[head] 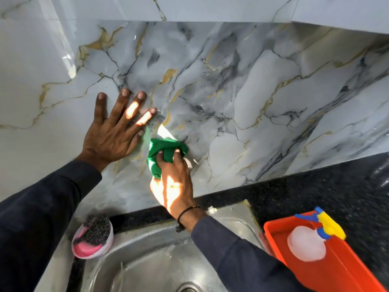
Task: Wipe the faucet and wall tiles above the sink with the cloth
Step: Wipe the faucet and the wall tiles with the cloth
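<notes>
A bunched green cloth (pixel 166 152) is pressed against the marbled grey wall tiles (pixel 231 98) above the steel sink (pixel 147 249). My right hand (pixel 174 182) grips the cloth from below, fingers curled over it. Just left of the cloth, my left hand (pixel 117 127) lies flat on the tiles with fingers spread and holds nothing. A bit of pale metal (pixel 188 163) shows behind my right hand; I cannot tell if it is the faucet.
A small white tub with pink soap and a dark scrubber (pixel 92 237) stands at the sink's left rim. An orange tray (pixel 328 268) with a spray bottle (pixel 311 239) sits on the black counter (pixel 315 190) to the right.
</notes>
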Demonstrator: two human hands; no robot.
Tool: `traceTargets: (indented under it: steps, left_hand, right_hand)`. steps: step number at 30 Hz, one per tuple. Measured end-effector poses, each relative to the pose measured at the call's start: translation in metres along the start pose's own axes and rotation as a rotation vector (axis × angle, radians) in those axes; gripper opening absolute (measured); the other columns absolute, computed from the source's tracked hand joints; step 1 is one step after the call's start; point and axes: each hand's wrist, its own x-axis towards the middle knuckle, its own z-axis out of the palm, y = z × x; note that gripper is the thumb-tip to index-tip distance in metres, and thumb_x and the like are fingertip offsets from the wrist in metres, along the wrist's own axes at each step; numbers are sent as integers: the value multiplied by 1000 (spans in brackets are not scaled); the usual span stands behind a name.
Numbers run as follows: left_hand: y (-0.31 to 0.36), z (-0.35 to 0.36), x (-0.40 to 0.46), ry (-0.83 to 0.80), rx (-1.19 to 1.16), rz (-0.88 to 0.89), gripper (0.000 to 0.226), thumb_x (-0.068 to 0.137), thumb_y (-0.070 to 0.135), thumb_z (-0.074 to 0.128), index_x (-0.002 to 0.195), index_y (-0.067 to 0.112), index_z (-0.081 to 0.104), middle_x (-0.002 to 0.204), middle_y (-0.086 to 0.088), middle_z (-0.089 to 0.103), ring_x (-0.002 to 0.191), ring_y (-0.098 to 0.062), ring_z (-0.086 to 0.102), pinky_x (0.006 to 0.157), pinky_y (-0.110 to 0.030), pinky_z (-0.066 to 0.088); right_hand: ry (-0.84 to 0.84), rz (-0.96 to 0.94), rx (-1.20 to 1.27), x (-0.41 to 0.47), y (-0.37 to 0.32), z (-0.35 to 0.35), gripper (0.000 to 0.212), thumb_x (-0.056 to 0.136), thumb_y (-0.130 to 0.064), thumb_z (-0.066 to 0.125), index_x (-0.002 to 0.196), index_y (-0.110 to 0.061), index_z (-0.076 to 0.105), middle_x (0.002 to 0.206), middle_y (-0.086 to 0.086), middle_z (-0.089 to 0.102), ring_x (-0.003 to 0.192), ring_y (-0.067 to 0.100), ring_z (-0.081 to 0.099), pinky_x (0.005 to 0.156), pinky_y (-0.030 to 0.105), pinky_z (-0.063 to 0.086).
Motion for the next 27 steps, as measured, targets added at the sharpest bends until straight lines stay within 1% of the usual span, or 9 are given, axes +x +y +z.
traceTargets:
  steps: [3,5,8,11,14,17,20,23,27]
  left_hand:
    - [0,-1,1,6,14,-3,68,102,44,35,166,26,25,177,-16,12,163,-42,6,129,-66,-4]
    - [0,-2,0,9,20,0,67,102,44,34,166,26,26,177,-16,11,164,-42,5,129,-65,-4]
    - [-1,-5,1,-2,-5,7,65,104,43,32,166,25,25,177,-16,11,164,-42,5,129,-65,-7]
    - [-1,-15,3,-68,-74,1,63,107,40,28,167,26,19,178,-13,6,164,-41,1,129,-63,-14]
    - [-5,-33,8,-208,-188,-10,62,109,38,26,168,29,9,179,-9,-4,165,-38,-5,127,-60,-20]
    - [-5,-63,14,-284,-290,-48,68,105,32,36,168,25,12,178,-13,2,164,-40,-2,128,-67,-7]
    - [4,-96,12,-372,-413,-138,69,98,31,44,162,9,33,171,-22,30,159,-43,25,126,-65,21]
    - [20,-143,-5,-441,-863,-463,50,99,31,53,138,-1,58,137,-20,65,125,-36,62,105,-42,49]
    - [69,-209,-27,-351,-1377,-1500,31,101,33,65,114,5,61,104,-5,63,96,-20,56,79,-32,44]
  right_hand:
    - [206,-14,334,-28,11,14,60,88,-17,65,147,-25,62,165,16,41,142,35,53,118,38,47]
    - [271,-29,348,-42,17,24,62,88,-23,55,149,-25,61,166,17,41,144,35,51,121,40,46]
    - [256,-97,199,-59,24,27,69,86,-28,45,155,-25,52,168,21,38,149,35,46,126,41,42]
    - [257,-161,192,-78,32,23,70,83,-5,68,151,-19,58,166,27,38,148,42,49,122,45,46]
    - [88,-202,117,-102,46,12,77,75,0,79,149,-12,60,168,28,33,152,44,44,122,47,46]
    - [-32,-140,70,-126,56,-6,68,81,-9,79,147,-18,62,166,16,41,135,37,60,119,39,49]
    - [48,21,192,-137,56,-26,42,94,-22,70,135,-24,69,129,12,75,106,33,74,94,44,64]
    - [83,317,560,-133,46,-53,24,99,-24,68,120,-15,75,102,9,79,98,32,76,85,42,65]
    - [55,423,1080,-115,14,-91,27,91,-6,74,118,-11,76,109,14,81,101,30,76,92,42,62]
